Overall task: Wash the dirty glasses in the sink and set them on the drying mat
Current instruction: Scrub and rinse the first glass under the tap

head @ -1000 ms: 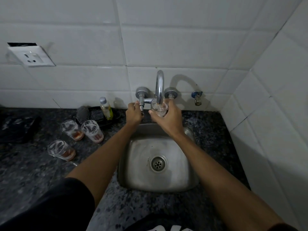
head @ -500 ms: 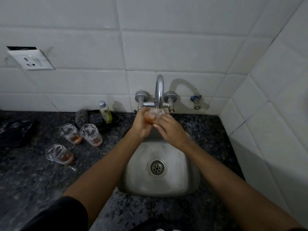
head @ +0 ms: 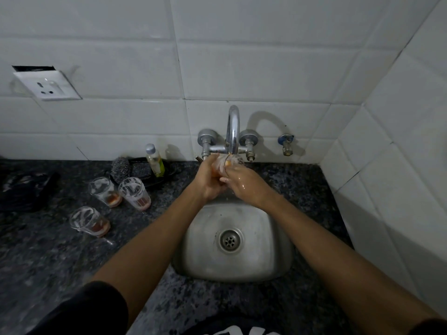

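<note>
Left hand (head: 208,180) clamps the glass (head: 226,164) under the tap, right hand (head: 244,183) fingers rubbing it; wet, slippery, fragile, so I grip the wall.

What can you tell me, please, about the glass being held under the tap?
The glass is a small clear tumbler, seemingly of plain glass, tilted with its rim toward the tap spout, above the back of the steel sink. An orange-brown residue tints its lower part. The left hand grips its body and the wet right hand touches it from the other side. Its base is hidden behind the fingers.
</note>
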